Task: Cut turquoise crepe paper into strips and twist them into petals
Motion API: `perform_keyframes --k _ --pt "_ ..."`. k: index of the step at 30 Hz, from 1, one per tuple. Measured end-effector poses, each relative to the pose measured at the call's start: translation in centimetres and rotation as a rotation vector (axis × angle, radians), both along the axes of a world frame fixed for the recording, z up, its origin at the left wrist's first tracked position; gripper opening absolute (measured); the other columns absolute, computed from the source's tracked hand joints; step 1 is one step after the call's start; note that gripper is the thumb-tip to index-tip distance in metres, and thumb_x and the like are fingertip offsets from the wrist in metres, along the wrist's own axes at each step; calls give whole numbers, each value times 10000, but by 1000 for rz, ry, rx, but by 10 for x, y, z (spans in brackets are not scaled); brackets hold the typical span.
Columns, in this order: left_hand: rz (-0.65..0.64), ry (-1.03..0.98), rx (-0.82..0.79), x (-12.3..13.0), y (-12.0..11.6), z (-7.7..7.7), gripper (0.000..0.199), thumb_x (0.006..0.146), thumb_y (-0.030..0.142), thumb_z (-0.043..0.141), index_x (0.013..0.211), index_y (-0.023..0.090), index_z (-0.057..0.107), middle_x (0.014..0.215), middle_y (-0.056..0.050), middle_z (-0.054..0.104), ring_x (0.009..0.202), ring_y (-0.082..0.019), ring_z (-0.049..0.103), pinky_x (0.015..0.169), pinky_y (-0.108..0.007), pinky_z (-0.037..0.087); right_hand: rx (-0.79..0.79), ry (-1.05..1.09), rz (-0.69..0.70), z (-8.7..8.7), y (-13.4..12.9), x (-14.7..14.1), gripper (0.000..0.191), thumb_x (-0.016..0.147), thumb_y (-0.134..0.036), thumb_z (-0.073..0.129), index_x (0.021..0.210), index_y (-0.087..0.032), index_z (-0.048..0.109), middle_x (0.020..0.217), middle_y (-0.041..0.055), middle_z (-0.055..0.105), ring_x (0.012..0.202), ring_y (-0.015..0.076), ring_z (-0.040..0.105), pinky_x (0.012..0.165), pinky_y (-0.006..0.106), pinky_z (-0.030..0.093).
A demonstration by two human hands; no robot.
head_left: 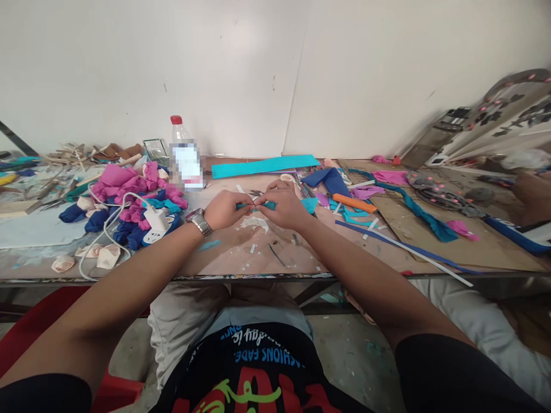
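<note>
My left hand [226, 210], with a metal watch on its wrist, pinches a teal strip [246, 205] at the middle of the table. Close against it, my right hand [282, 205] grips the same teal material, and part of it shows beyond that hand at the right. The fingertips of both hands nearly meet. Small scissors [257, 193] lie just behind the fingers, partly hidden. A long flat turquoise strip [264, 166] rests farther back, near the wall.
Pink and blue fabric flowers [129, 192], a white plug [156, 218] and a lit phone [188, 165] are at the left. An orange cutter [353, 203], scraps and cardboard [400, 223] lie at the right. Another person's hand [534, 195] is at the far right.
</note>
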State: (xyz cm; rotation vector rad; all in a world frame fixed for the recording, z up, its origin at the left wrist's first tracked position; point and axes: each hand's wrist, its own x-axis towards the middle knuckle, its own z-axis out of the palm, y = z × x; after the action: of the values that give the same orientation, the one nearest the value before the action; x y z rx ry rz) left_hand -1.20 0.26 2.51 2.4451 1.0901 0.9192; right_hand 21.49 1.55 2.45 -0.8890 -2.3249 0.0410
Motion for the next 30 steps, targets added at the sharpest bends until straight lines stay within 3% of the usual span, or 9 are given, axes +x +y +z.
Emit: perform_keyframes --k 4,8,20,30 --pt "25 144 235 -4 3 -1 308 1001 434 571 958 216 784 855 -51 804 766 -202 727 678 -291 432 -17 31 -4 2 -3 -2 132 934 -299 640 911 -222 745 913 58 766 1084 290 560 979 465 272" --pt "30 198 298 -5 4 -3 329 1018 450 546 991 220 779 893 -62 807 780 -207 724 670 -295 405 -20 11 -14 5 -6 -4 139 947 -295 613 906 -216 719 922 61 765 1118 302 547 977 472 261" --pt "51 111 170 0 0 -3 213 951 347 599 883 205 742 793 -21 753 703 -172 646 654 -284 376 -19 22 7 3 -4 -2 104 913 -293 635 923 -220 709 932 53 758 1104 284 545 986 470 259" --pt "41 78 111 3 -4 -2 246 949 378 592 944 201 763 842 -31 769 720 -172 651 671 -284 389 -35 3 25 3 -5 -2 98 920 -269 598 918 -212 677 949 65 751 1117 287 540 971 465 265"
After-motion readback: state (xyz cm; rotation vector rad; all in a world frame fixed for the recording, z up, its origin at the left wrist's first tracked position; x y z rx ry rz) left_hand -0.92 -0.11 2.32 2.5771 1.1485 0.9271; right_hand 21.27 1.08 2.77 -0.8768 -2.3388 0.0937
